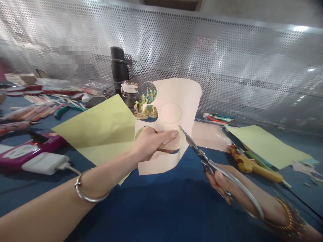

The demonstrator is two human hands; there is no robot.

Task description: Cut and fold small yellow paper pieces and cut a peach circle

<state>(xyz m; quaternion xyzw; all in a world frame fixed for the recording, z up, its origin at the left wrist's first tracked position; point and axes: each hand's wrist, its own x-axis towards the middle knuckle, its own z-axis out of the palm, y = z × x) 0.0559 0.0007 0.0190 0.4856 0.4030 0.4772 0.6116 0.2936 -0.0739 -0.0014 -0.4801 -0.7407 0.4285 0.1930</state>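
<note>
"Where's the cream paper sheet [181, 97]?"

"Held up above the worktop [161, 208], overlapping a yellow-green sheet [101, 127]. The left hand [151, 143] has it, its fingers [169, 135] clenched on the lower part."

"And the right hand [224, 178]?"

"Its fingers [214, 179] are closed around the handles of steel scissors [199, 153], the tips just beside the paper (no cut visibly under way)."

"How much is done?"

"Several rounded openings [151, 90] are cut through; one oval outline [171, 113] stays uncut."
</note>
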